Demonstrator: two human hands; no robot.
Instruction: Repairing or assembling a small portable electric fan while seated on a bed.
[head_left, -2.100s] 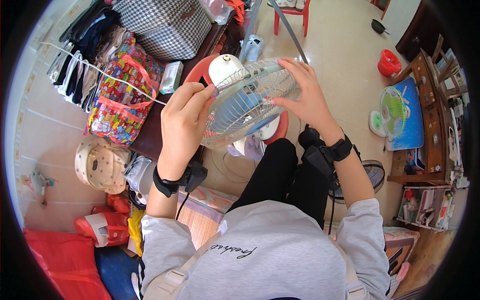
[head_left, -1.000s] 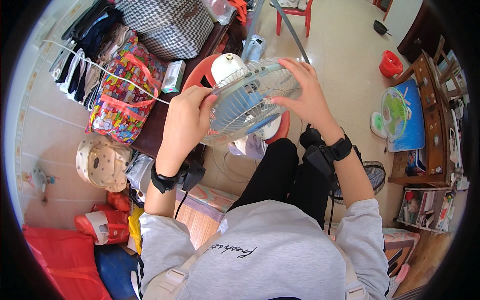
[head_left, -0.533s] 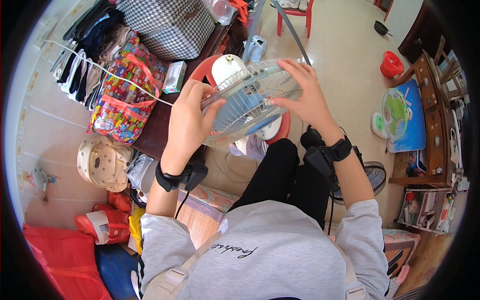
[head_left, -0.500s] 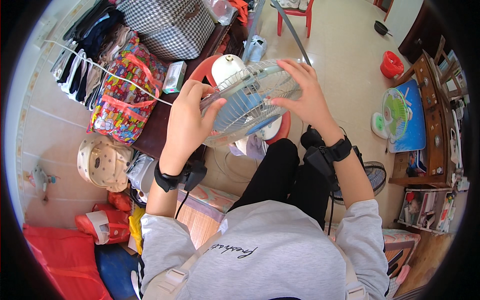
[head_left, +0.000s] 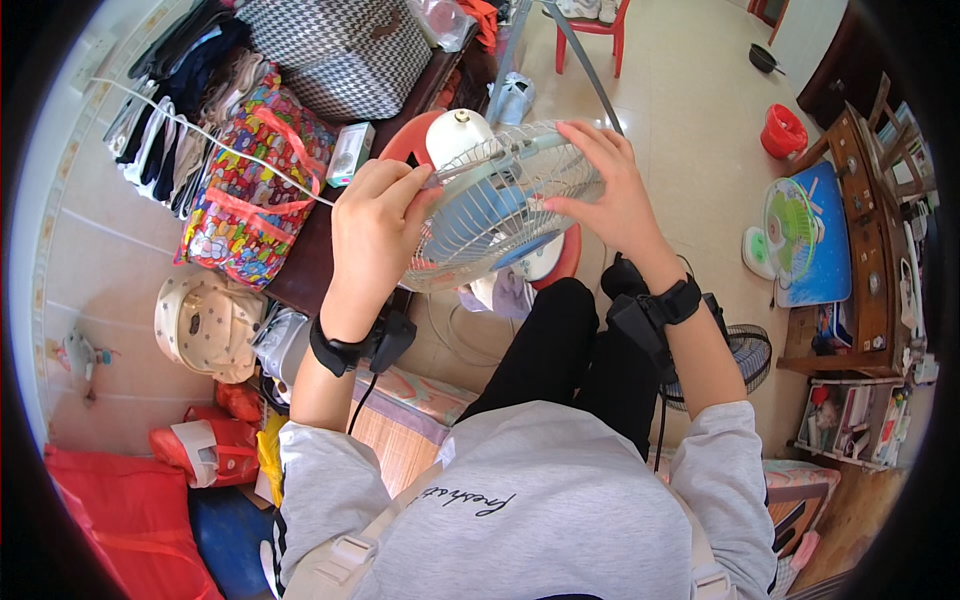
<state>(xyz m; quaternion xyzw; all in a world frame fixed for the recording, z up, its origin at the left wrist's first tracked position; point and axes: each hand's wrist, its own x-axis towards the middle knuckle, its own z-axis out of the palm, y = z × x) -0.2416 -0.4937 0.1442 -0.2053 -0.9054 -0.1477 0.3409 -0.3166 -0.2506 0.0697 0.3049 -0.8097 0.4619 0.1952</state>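
A small white table fan with a round wire grille [head_left: 495,215] and pale blue blades stands on a red stool [head_left: 568,262] in front of my knees. Its white motor housing [head_left: 457,135] sits behind the grille. My left hand [head_left: 372,228] grips the left rim of the grille, fingers curled over the wires. On the right rim rests my right hand [head_left: 607,190], holding the grille's edge. Both wrists carry black straps with small devices.
A colourful patterned bag [head_left: 250,190], a checked bag [head_left: 345,45] and hanging clothes fill the left. A white cord [head_left: 210,135] crosses them. A cap [head_left: 205,320] lies lower left. A green fan [head_left: 790,225] lies on a blue mat to the right, and a dark fan [head_left: 745,350] sits by my right leg.
My left hand has shifted slightly along the grille's left rim; the grille has turned a little. My right hand stays on the right edge.
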